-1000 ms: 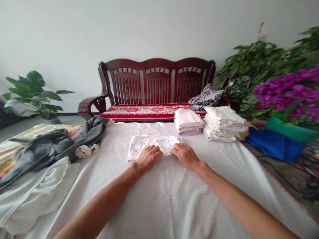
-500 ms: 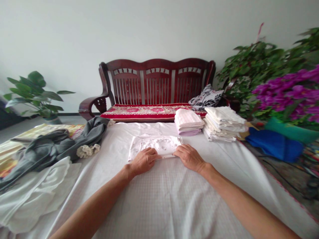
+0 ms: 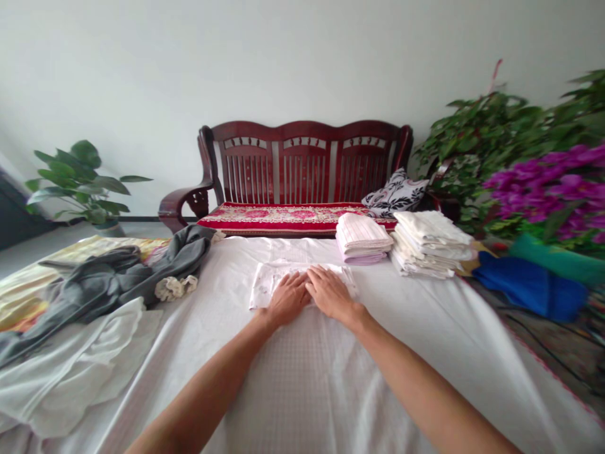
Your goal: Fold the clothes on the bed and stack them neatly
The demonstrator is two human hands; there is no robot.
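A small folded white cloth with a faint grey print (image 3: 267, 284) lies on the white-covered table (image 3: 302, 378). My left hand (image 3: 288, 297) and my right hand (image 3: 328, 293) rest side by side on its middle, palms down, fingers stretched flat and pressing on it. The cloth's left end and a strip of its right end show past my hands. Neither hand grips anything.
Behind the cloth stand a folded pink striped stack (image 3: 363, 238) and a taller white folded stack (image 3: 432, 243). A grey garment (image 3: 118, 280) and loose white fabric (image 3: 70, 369) lie at left. A blue cloth (image 3: 532, 287), a red wooden bench (image 3: 302, 183) and plants (image 3: 520, 157) stand beyond.
Both hands slid from the cloth's near edge, apart, to its middle and now lie together on top. The view shifted slightly downward.
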